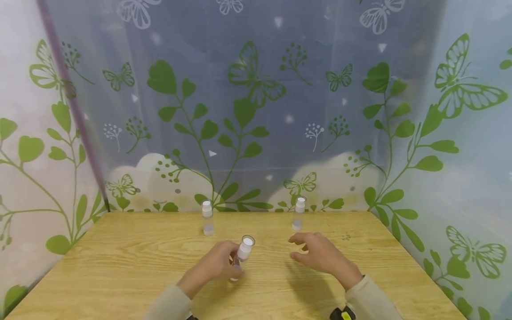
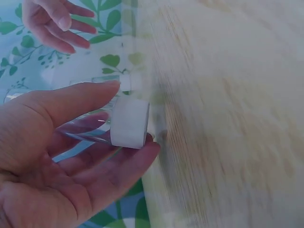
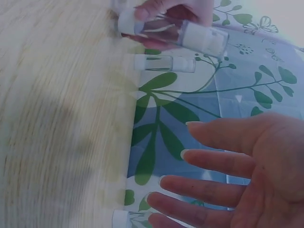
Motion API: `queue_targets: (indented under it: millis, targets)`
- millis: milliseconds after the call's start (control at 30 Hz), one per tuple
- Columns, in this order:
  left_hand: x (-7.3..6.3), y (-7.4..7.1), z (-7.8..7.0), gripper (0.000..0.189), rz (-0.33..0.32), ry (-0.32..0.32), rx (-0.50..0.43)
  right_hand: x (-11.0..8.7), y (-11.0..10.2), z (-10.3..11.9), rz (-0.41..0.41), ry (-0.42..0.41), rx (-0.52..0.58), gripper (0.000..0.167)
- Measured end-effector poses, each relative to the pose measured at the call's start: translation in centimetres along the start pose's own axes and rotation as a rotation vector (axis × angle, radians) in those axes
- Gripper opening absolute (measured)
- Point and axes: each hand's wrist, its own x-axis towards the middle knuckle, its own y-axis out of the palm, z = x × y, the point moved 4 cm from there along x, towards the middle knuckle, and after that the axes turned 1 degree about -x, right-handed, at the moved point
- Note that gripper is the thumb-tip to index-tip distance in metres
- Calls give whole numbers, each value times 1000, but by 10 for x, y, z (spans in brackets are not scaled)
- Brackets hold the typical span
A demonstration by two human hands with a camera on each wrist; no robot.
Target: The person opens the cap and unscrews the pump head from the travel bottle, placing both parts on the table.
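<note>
My left hand (image 1: 219,262) grips a small clear bottle (image 1: 245,250) with a white top and white base, its upper end leaning to the right. Thumb and fingers wrap its lower part, and the white base (image 2: 129,122) shows between them in the left wrist view. Whether that base touches the table I cannot tell. To the right, my right hand (image 1: 322,254) hovers over the table holding nothing, its fingers (image 3: 204,190) spread and slightly bent. A second such bottle (image 1: 207,218) stands upright at the back left, and a third (image 1: 298,214) stands beyond the right hand.
The wooden table (image 1: 152,249) ends at a patterned curtain (image 1: 256,133) with green leaves and butterflies. More of this cloth (image 1: 464,178) hangs along the right side. A dark object with a yellow patch (image 1: 343,314) sits near the right sleeve.
</note>
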Motion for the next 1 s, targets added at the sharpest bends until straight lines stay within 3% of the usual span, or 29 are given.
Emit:
queue_targets:
  millis: [267,567,1000]
  targets:
    - [-27,-15,3,17,23,-33,-32,-2,-2,5,34,0,32,38]
    - [-48,-27,-7,17,73,-52,8,-4,-5,14,52,-5,68,40]
    - [-64,-18,-22,24,123,-67,35,-10,-7,40,104,-51,95,40]
